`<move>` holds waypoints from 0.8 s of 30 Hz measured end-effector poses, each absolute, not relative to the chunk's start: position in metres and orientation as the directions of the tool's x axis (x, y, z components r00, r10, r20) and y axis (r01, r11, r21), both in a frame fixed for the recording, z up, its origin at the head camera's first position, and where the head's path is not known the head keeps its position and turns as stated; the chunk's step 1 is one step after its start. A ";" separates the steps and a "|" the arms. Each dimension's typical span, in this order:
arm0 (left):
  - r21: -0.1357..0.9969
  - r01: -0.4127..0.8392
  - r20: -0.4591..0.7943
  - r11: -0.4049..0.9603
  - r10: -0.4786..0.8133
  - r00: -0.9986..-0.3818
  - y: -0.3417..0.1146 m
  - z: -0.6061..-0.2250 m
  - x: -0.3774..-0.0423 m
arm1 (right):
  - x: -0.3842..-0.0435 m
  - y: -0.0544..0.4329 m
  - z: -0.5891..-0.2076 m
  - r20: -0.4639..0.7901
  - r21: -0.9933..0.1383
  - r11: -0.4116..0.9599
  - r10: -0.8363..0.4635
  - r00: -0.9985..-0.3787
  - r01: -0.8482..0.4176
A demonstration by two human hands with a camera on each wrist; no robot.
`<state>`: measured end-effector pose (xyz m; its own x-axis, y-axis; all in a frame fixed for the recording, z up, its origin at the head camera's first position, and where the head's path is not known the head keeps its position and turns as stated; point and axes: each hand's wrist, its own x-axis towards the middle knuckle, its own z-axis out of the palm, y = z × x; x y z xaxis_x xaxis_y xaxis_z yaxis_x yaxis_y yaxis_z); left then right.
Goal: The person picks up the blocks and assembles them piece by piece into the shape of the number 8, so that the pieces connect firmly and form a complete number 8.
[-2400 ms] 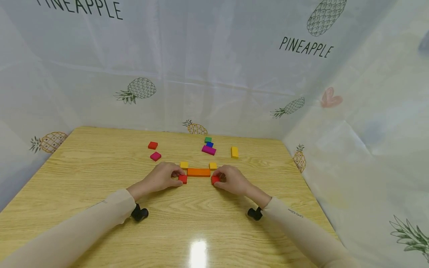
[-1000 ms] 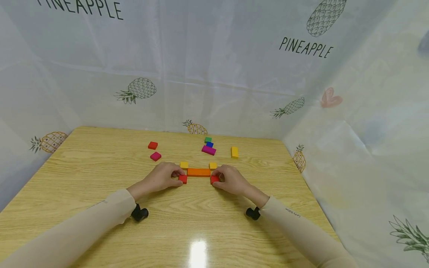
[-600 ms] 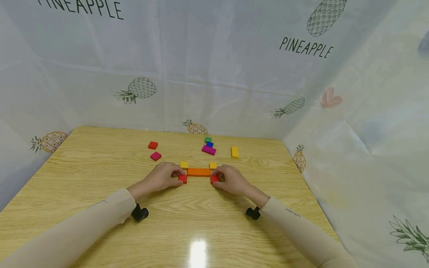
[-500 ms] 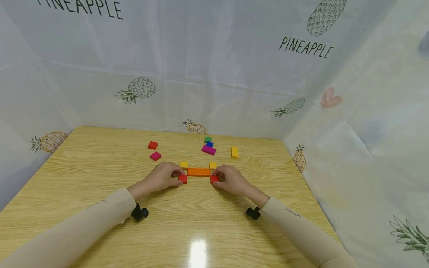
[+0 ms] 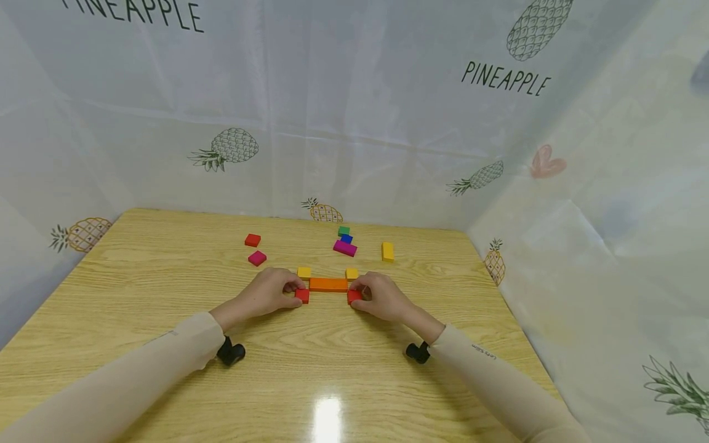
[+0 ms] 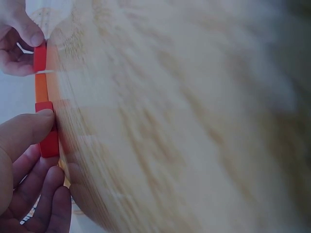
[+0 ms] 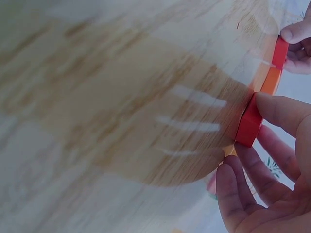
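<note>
In the head view an orange block (image 5: 328, 285) lies lengthwise across the middle of the table. My left hand (image 5: 267, 292) pinches a red block (image 5: 302, 296) at its near left corner; the left wrist view shows the thumb on one side of that red block (image 6: 47, 131). At the near right corner my right hand (image 5: 383, 298) pinches another red block (image 5: 354, 297), also seen between thumb and fingers as a red block (image 7: 250, 122) in the right wrist view. Behind the orange block's ends sit a yellow block (image 5: 304, 273) and a second yellow block (image 5: 351, 274).
Farther back left lie a red block (image 5: 252, 240) and a magenta block (image 5: 257, 258). A green block (image 5: 344, 231), a blue block (image 5: 346, 239) and a purple block (image 5: 345, 248) are grouped at the back. A longer yellow block (image 5: 388, 251) lies to their right. A printed curtain (image 5: 354, 123) hangs behind.
Since the earliest frame my right hand has shifted slightly left with its red block, closer to the orange block's end. The left hand and the other blocks look unmoved.
</note>
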<state>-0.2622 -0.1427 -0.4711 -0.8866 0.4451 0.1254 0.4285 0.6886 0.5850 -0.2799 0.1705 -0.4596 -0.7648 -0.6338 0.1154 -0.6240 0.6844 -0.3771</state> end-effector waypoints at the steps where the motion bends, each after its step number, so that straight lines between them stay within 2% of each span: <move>1: 0.584 0.432 0.128 0.687 0.447 -0.885 -0.143 -0.471 -0.262 | -0.280 0.171 -0.460 0.116 -0.377 0.684 -0.635 -0.764 -0.625; 15: 0.564 0.453 0.149 0.691 0.454 -0.878 -0.143 -0.472 -0.263 | -0.281 0.171 -0.461 0.131 -0.372 0.681 -0.635 -0.762 -0.631; 24: 0.574 0.461 0.152 0.677 0.465 -0.872 -0.144 -0.473 -0.263 | -0.282 0.174 -0.451 0.101 -0.447 0.667 -0.624 -0.775 -0.596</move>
<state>-0.2632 -0.1439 -0.4727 -0.8724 0.4645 0.1520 0.4606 0.6773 0.5737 -0.2823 0.1744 -0.4513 -0.7746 -0.6243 0.1008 -0.5958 0.6670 -0.4474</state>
